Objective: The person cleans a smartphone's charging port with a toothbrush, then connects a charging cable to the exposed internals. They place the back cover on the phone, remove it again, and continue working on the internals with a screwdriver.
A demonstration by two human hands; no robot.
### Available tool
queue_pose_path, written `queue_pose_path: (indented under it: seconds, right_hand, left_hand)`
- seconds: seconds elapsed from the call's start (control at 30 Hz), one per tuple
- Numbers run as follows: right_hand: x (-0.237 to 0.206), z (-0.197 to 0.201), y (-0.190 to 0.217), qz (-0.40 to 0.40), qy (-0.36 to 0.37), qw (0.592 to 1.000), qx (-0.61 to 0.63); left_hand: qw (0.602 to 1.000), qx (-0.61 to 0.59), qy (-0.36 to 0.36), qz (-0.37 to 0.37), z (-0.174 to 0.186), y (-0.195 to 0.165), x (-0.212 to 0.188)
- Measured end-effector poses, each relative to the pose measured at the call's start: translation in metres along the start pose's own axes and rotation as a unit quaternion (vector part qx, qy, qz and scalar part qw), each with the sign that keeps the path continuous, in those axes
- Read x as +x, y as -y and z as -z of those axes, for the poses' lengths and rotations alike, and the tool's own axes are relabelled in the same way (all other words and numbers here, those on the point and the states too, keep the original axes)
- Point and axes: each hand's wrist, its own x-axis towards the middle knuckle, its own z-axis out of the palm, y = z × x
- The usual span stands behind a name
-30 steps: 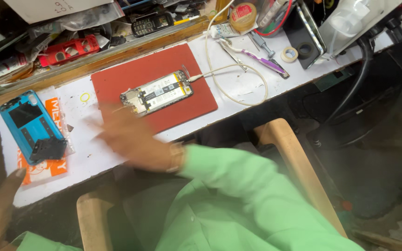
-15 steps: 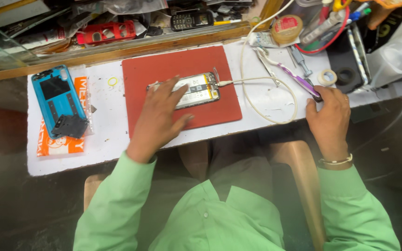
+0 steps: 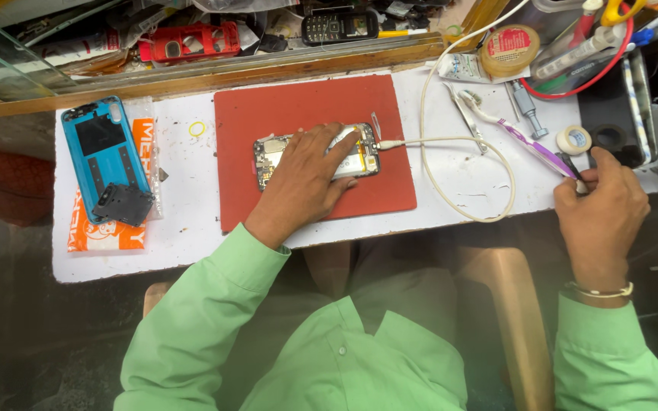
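The left hand's fingers (image 3: 329, 152) lie flat and slightly spread across an opened phone (image 3: 269, 156). They press down on it rather than curl round it, and nothing is gripped. The left hand (image 3: 306, 183) covers the middle of the phone, so only its two ends show, with bare metal and circuit parts on view. The phone lies on its back near the centre of a red mat (image 3: 298, 99). A white cable (image 3: 451, 141) is plugged into its right end and loops away over the counter (image 3: 184, 243).

Well apart to the right, the right hand (image 3: 599, 217) is at the counter's edge with its fingers (image 3: 573, 186) bunched together. They pinch what looks like a thin dark tool (image 3: 569, 164), though too little of it shows to say what kind. Just beside them lie a purple toothbrush (image 3: 512, 129) and a small roll of white tape (image 3: 573, 139).

On the far left a blue back cover (image 3: 100, 144) rests on an orange packet (image 3: 104, 236), with a small black part (image 3: 122, 204) on top of it.

Judged from this, the step in hand is steadying the open phone while a tool is picked up from the clutter. Any work on the phone calls for the left hand to keep it pinned without straining the cable plug, and to uncover the middle so the tool can reach it.
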Motion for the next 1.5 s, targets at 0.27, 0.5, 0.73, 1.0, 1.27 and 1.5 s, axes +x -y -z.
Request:
queue_pose_path:
  seconds: [0.27, 0.5, 0.73, 1.0, 1.27, 1.5]
  right_hand:
    - [0.018, 0.044, 0.019, -0.021, 0.04, 0.999, 0.017]
    - [0.021, 0.052, 0.029, -0.149, 0.006, 0.945, 0.293]
    - [0.006, 0.045, 0.061, -0.17, 0.029, 0.764, 0.622]
    - [-0.004, 0.039, 0.091, -0.207, 0.1, 0.657, 0.718]
    - [0.003, 0.022, 0.109, -0.236, 0.154, 0.617, 0.735]
    - [0.037, -0.012, 0.137, -0.104, 0.14, 0.834, 0.524]
  left_hand:
    - [0.999, -0.036, 0.018, 0.013, 0.017, 0.011, 0.002]
    - [0.999, 0.017, 0.037, -0.006, 0.021, 0.0, -0.011]
    - [0.995, 0.08, 0.034, -0.05, 0.015, -0.005, -0.006]
    - [0.993, 0.099, 0.035, -0.06, 0.013, -0.003, -0.003]
    - [0.993, 0.102, 0.034, -0.057, 0.011, -0.001, -0.002]
    - [0.99, 0.124, 0.049, -0.051, 0.014, -0.014, -0.017]
